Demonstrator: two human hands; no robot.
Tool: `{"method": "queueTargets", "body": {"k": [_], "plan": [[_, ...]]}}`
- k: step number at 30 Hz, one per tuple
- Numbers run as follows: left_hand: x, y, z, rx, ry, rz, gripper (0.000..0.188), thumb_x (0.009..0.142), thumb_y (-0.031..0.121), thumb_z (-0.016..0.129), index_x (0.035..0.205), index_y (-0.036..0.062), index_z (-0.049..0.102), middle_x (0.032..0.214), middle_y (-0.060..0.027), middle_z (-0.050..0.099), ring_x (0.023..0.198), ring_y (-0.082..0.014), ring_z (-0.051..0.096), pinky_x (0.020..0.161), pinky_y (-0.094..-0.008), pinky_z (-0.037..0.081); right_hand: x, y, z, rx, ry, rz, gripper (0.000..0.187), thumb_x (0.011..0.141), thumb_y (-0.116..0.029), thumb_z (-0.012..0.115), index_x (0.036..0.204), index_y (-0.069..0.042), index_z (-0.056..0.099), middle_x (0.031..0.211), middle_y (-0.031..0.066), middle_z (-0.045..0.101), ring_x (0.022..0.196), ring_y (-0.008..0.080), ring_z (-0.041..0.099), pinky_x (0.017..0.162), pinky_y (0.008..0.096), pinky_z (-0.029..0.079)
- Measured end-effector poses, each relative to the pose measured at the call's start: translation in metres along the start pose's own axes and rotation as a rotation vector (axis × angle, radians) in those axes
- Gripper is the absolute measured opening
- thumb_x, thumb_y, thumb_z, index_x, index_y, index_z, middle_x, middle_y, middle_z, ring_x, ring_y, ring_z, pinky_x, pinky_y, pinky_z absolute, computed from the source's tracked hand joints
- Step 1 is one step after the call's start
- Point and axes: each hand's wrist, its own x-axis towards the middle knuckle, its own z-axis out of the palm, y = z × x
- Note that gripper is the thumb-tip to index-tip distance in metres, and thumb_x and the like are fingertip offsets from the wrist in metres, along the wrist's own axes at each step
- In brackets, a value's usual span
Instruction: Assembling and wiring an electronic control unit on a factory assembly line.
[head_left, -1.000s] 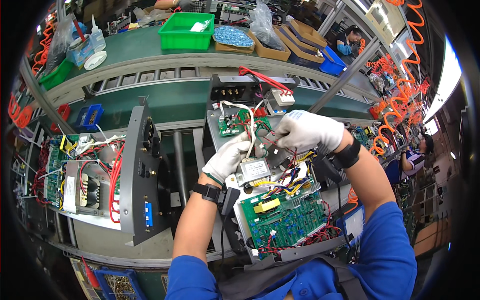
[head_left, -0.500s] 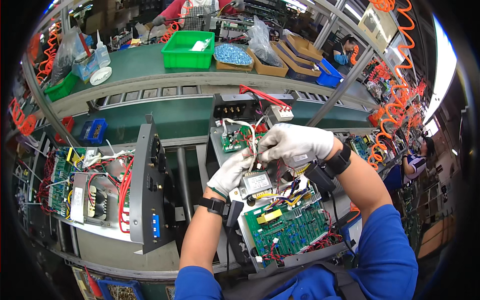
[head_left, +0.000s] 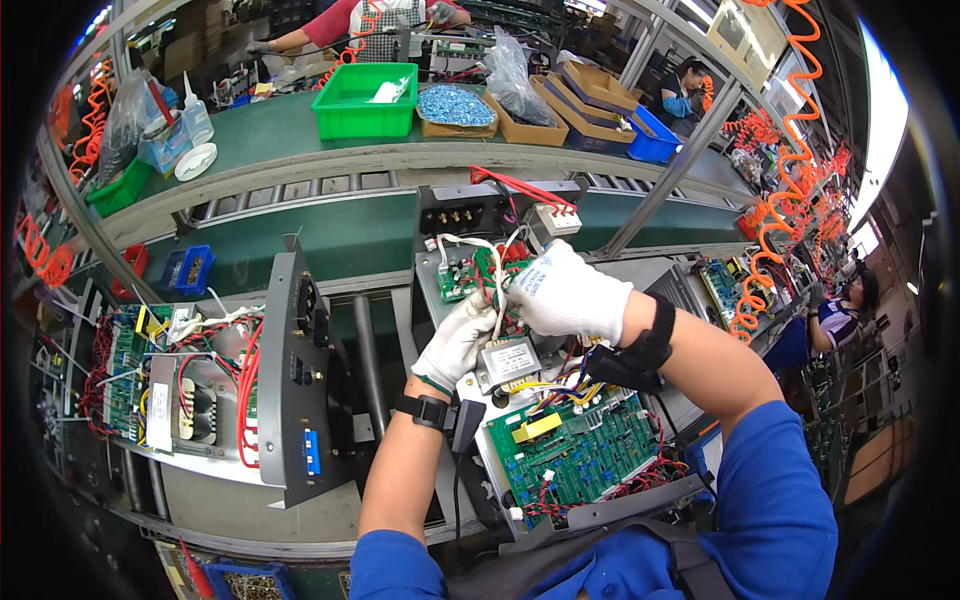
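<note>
My gloved left hand [head_left: 455, 342] reaches, fingers bunched together, to the white cable [head_left: 499, 283] in the open chassis [head_left: 632, 506], just beyond the silver transformer [head_left: 508, 361], while my gloved right hand [head_left: 572, 296] curls in at the cable's right side; I cannot tell whether the fingertips of either are clamped on it. The chassis lies before me, a large green circuit board [head_left: 572, 456] at its near end and a smaller green board [head_left: 457, 281] toward its far end, with a second chassis [head_left: 288, 385] to the left.
</note>
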Motion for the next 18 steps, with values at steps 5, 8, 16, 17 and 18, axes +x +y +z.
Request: {"method": "queueTargets", "body": {"k": [5,8,16,17,18], "plan": [[0.001,0.0,0.009,0.042,0.001,0.086,0.032,0.097,-0.004,0.057,0.127,0.0055,0.058,0.116,-0.0012,0.065,0.101,-0.0096,0.065,0.092,-0.0263,0.055,0.003,0.004,0.01,-0.061,0.101,-0.061,0.012,0.075,-0.023,0.069,0.078,-0.011,0.071,0.071,0.0057,0.069,0.066,0.0275,0.067,0.065,0.0468,0.04],[0.002,0.001,0.012,0.119,0.063,0.042,0.044,0.095,-0.005,0.058,0.137,0.0056,0.056,0.115,-0.0001,0.066,0.098,-0.0078,0.065,0.088,-0.023,0.055,-0.008,0.012,0.013,-0.018,0.203,-0.038,0.014,0.076,-0.024,0.07,0.078,-0.011,0.069,0.069,0.0054,0.066,0.065,0.0283,0.067,0.063,0.0478,0.04],[0.0,0.007,0.018,0.074,0.052,-0.05,0.049,0.1,0.002,0.058,0.147,0.0092,0.05,0.119,0.0008,0.067,0.096,-0.0069,0.066,0.085,-0.0212,0.054,-0.041,0.002,-0.004,0.0,0.35,0.099,0.009,0.082,-0.018,0.068,0.082,-0.01,0.065,0.066,0.0069,0.061,0.068,0.0311,0.064,0.077,0.0445,0.041],[-0.001,0.007,0.019,0.079,0.023,-0.025,0.049,0.101,0.004,0.058,0.148,0.0098,0.049,0.118,0.0011,0.067,0.096,-0.0067,0.066,0.085,-0.0217,0.054,-0.044,-0.001,-0.007,0.018,0.349,0.097,0.008,0.085,-0.017,0.068,0.084,-0.01,0.067,0.066,0.0082,0.062,0.069,0.0316,0.064,0.081,0.0438,0.043],[-0.001,0.008,0.02,0.077,0.025,-0.026,0.048,0.101,0.006,0.058,0.148,0.0105,0.049,0.118,0.0013,0.067,0.097,-0.0065,0.066,0.085,-0.0223,0.054,-0.045,-0.003,-0.009,-0.003,0.317,0.095,0.007,0.084,-0.017,0.068,0.083,-0.01,0.066,0.066,0.008,0.061,0.068,0.0314,0.064,0.081,0.0435,0.043]]}}
